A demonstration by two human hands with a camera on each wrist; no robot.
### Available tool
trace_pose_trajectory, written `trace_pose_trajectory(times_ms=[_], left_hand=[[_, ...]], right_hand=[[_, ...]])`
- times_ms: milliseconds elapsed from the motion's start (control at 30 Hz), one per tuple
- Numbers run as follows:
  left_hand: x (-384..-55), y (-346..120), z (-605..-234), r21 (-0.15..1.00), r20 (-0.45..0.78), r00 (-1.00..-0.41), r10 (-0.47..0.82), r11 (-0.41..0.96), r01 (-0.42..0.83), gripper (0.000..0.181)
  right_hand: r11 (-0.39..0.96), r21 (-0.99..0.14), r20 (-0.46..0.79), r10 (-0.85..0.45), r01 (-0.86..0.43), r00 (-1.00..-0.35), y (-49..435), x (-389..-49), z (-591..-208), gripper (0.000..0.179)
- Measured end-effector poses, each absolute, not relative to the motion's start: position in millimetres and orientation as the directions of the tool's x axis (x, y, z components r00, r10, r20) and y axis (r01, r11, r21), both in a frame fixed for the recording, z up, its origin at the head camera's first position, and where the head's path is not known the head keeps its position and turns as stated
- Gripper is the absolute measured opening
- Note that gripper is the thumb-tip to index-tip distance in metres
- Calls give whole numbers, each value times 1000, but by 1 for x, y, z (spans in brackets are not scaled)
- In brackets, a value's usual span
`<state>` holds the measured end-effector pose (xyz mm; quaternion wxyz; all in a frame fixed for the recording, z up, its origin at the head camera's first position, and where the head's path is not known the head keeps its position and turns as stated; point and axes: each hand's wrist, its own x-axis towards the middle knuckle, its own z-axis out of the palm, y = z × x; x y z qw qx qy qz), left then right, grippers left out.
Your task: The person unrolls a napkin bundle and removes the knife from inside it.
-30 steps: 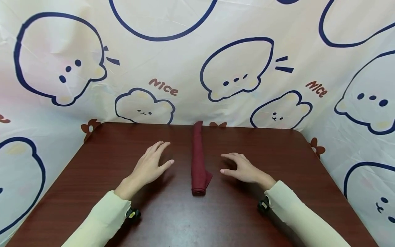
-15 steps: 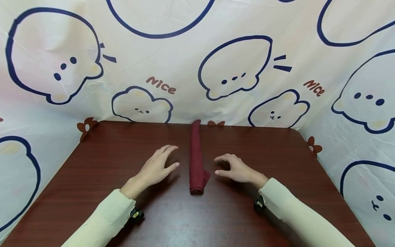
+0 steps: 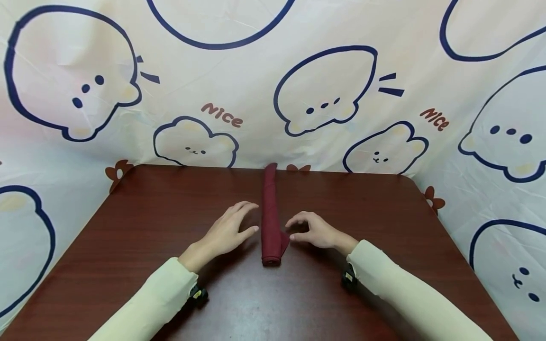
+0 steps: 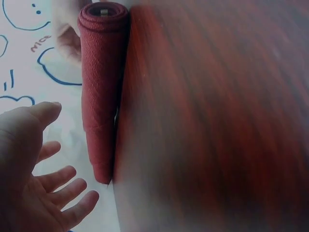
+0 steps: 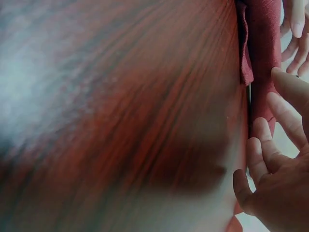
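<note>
Cloth roll, dark red, on tabletop, reaching back edge; left hand, right hand flanking, fingers wide.

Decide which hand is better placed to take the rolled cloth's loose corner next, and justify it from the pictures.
Probably the right hand. The loose corner sticks out on that hand's side of the rolled cloth, close to its thumb. The left hand is across the roll.
</note>
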<state>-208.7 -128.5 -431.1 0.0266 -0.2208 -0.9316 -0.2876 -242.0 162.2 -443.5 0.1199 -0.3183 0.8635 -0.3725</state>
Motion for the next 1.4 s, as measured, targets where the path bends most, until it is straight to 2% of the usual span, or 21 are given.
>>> trace_pose_trajectory(times_ms=[233, 467, 700, 1100, 1400], left_hand=[[-210, -114, -432, 538, 147, -886, 439, 717, 444, 53], [-211, -106, -430, 534, 136, -884, 447, 719, 445, 51], [-213, -100, -427, 513, 134, -864, 485, 712, 479, 51], [-215, -91, -436, 412, 42, -813, 580, 732, 543, 65], [-216, -94, -436, 341, -63, -807, 587, 773, 535, 63]], right_hand=[[492, -737, 16, -673, -464, -740, 158, -247, -448, 19], [565, -727, -82, -635, -390, -768, 153, -250, -453, 15], [600, -683, -93, -637, -417, -765, 149, -255, -451, 11], [609, -669, -114, -651, -426, -751, 150, -258, -452, 12], [595, -671, -95, -661, -442, -745, 149, -258, -452, 12]])
